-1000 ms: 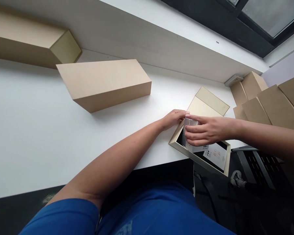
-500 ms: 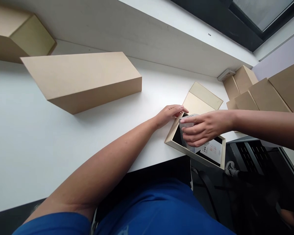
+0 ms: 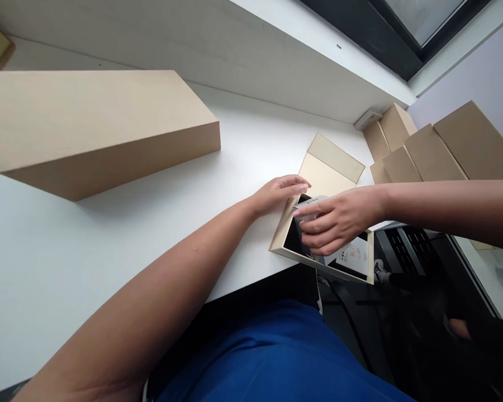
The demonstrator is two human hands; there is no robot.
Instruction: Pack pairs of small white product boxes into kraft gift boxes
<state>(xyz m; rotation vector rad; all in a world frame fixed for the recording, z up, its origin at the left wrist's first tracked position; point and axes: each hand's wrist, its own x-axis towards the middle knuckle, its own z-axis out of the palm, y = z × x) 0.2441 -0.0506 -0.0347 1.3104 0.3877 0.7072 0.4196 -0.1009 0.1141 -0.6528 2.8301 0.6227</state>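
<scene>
Our left hand (image 3: 279,194) rests with its fingers extended together at the far left corner of the open cream cardboard box (image 3: 280,230), which juts over the front edge of the white desk (image 3: 109,240). Our right hand (image 3: 343,218) grips a silver-grey printed packet (image 3: 318,199), tilted inside that box — its thumb is hidden from us. A second ago our left fingers met the packet; now they're off it. Our view has swung right — the long tan cardboard box (image 3: 109,123) now runs out of frame.
</scene>
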